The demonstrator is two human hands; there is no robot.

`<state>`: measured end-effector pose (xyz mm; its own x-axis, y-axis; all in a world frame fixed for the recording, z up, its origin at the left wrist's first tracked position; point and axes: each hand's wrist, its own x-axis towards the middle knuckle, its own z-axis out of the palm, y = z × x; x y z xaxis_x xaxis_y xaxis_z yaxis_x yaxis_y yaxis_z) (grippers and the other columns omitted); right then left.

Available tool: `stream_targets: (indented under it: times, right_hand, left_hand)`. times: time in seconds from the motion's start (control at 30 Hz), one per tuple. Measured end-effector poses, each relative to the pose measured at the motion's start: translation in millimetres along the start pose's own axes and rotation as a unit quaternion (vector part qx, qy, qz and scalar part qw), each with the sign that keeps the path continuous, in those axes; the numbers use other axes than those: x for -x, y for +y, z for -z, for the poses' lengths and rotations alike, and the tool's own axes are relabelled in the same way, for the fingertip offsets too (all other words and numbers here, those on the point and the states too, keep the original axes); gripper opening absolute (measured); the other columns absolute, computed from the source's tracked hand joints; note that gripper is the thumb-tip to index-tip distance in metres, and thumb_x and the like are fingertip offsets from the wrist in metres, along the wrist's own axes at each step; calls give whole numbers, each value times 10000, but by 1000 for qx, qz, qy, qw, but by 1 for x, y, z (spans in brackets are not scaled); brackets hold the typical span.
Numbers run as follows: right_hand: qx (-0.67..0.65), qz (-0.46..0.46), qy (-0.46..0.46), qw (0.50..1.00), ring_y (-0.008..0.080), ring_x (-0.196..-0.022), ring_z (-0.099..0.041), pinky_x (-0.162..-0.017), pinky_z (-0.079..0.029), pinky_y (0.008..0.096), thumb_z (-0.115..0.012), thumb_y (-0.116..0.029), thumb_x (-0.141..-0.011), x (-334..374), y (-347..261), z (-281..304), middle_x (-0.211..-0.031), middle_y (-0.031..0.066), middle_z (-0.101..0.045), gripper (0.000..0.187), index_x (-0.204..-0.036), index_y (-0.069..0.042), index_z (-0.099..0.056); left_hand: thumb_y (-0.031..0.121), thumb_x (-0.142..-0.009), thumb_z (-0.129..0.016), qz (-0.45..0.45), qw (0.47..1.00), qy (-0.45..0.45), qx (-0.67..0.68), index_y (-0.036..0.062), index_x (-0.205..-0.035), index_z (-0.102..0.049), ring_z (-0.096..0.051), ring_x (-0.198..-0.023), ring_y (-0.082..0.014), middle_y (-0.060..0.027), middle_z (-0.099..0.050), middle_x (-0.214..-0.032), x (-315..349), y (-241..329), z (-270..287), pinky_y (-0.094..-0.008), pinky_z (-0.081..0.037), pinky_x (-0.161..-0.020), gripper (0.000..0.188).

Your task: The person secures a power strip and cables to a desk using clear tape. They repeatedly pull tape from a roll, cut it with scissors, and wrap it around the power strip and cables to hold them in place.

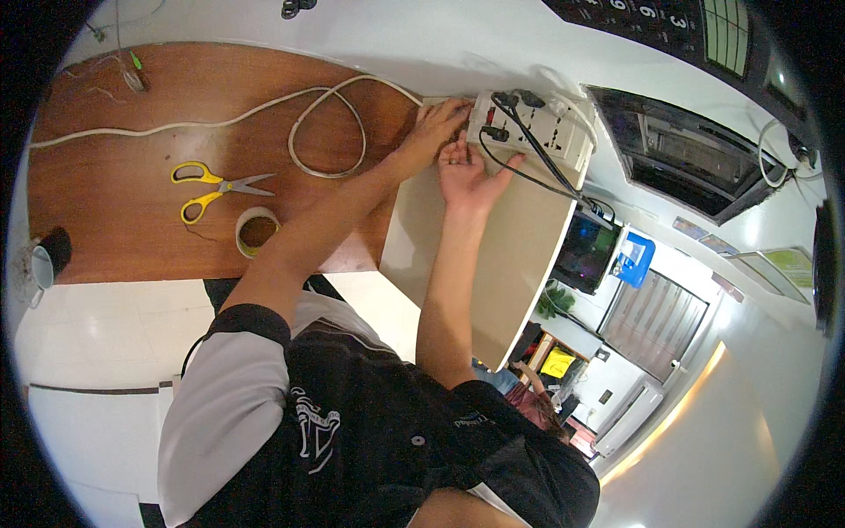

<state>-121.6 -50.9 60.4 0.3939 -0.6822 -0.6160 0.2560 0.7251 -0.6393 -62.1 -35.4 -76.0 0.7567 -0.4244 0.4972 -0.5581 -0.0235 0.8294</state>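
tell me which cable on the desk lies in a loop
The thick white cable on the brown desktop; the thin black cables run off the power strip without looping.

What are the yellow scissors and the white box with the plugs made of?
The scissors: blades look like bare metal, grey and shiny; handles look like smooth yellow plastic. The power strip both hands touch looks like hard white plastic with a matte, slightly glossy shell; the plugs in it seem to be black plastic. It rests on a pale board, material unclear.
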Motion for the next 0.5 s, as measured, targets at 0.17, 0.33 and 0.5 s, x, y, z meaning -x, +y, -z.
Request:
stream_targets:
  times: [0.17, 0.33, 0.5]
  right_hand:
    - [1, -4, -9, 1000, 253, -950, -527, -906, -457, 404, -698, -823, -771, -7, -5, 7, -1091, 149, -574, 1001, -1199, 65, -520]
    - [-2, -13, 3, 1000, 263, -1001, -517, -939, -447, 412, -707, -806, -778, -5, -3, 2, -1173, 157, -555, 1034, -1250, 89, -492]
    - [8, -14, -44, 999, 255, -990, -467, -931, -425, 419, -703, -791, -791, -7, -6, 13, -1196, 164, -514, 1095, -1381, 60, -349]
  left_hand:
    - [129, -867, -630, 37, 997, -69, 9, 84, -1505, -503, -494, -1368, -396, -171, -468, -1528, -4, -5, 4, -518, -397, -1101, 652]
    - [60, -850, -642, 78, 990, -100, 55, 79, -1510, -492, -499, -1359, -392, -175, -485, -1505, -6, -22, 4, -512, -425, -1086, 677]
    - [47, -837, -658, 37, 993, -86, 71, 50, -1513, -479, -484, -1398, -374, -192, -479, -1520, 8, -11, 6, -518, -414, -1115, 699]
